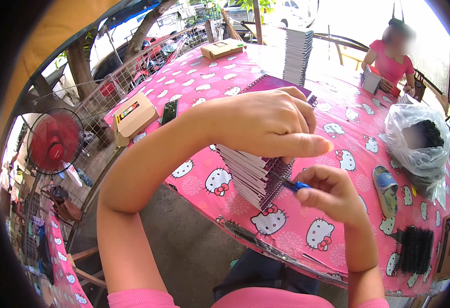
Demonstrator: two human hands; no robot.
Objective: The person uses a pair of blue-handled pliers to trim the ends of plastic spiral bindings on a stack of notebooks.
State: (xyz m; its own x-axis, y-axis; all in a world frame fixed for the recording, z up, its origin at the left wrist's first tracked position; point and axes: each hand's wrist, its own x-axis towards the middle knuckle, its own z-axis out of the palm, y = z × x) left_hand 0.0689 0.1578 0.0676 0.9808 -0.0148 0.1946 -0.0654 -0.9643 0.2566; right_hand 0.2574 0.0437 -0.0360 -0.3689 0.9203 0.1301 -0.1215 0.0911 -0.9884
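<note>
A leaning stack of spiral notebooks (245,177) stands near the front edge of the table, its dark coils toward the right. My left hand (281,123) lies over the top of the stack, its fingers curled down at the coil side and partly hidden. Between the fingers of my right hand (332,192) is a small blue-handled cutter (295,186), closed in my grip. Its dark tip touches or nearly touches the coils; which, I cannot tell. Behind my left hand lies a purple spiral notebook (271,83), partly covered.
A tall notebook pile (298,56) rises at the back. Left are a phone (170,111) and a cardboard box (135,115). Right are a plastic bag (415,133), a blue-yellow slipper-shaped item (385,190) and black coils (416,250). Another person (391,64) handles notebooks at the far right.
</note>
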